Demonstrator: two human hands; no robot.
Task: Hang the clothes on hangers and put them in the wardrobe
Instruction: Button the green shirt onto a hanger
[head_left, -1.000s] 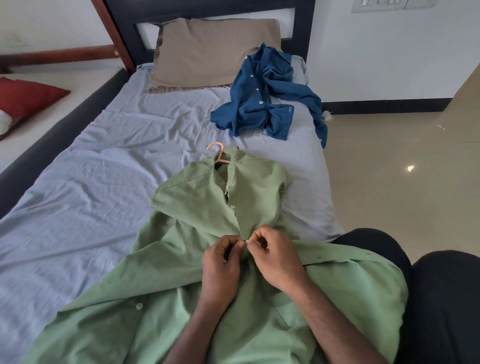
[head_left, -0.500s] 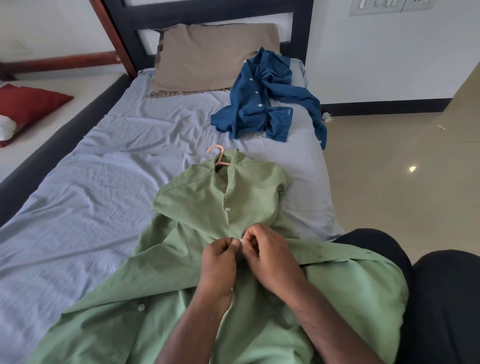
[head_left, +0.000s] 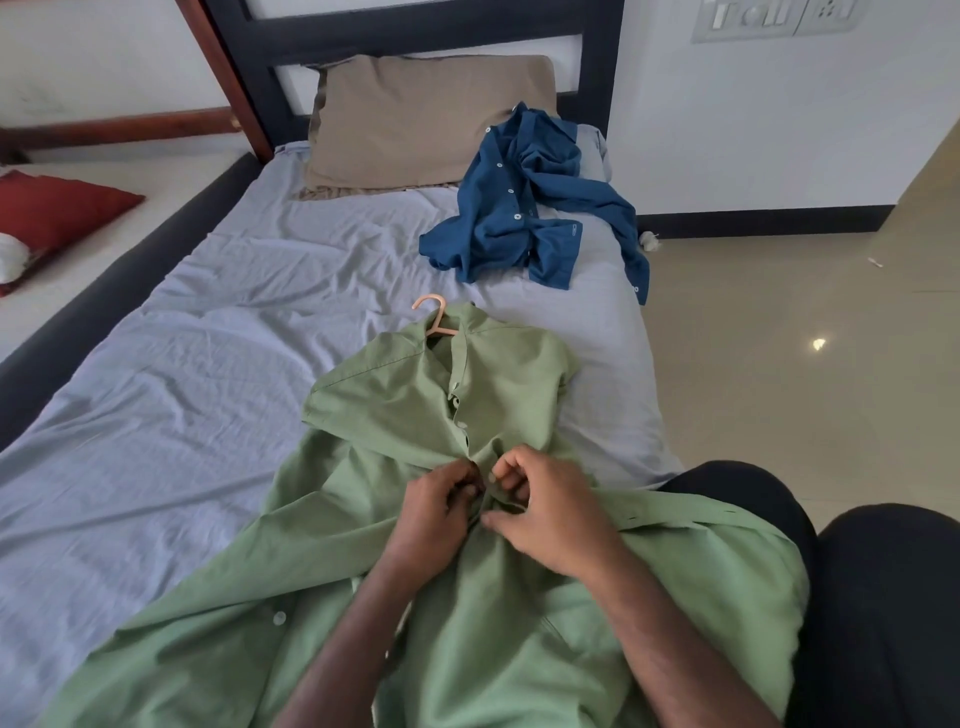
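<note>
Slightly apart since a moment before, the left hand (head_left: 434, 512) and right hand (head_left: 550, 506) were seen pinching the placket of the green shirt (head_left: 509, 395), laid on the bed (head_left: 208, 364) over a hanger (head_left: 436, 319).

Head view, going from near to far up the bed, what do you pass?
Hands on the green shirt → hanger hook → blue shirt → pillow → headboard.

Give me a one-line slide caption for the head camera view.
Both hands, left hand and right hand, pinch the placket of a green shirt on a hanger, laid on the bed.
</note>
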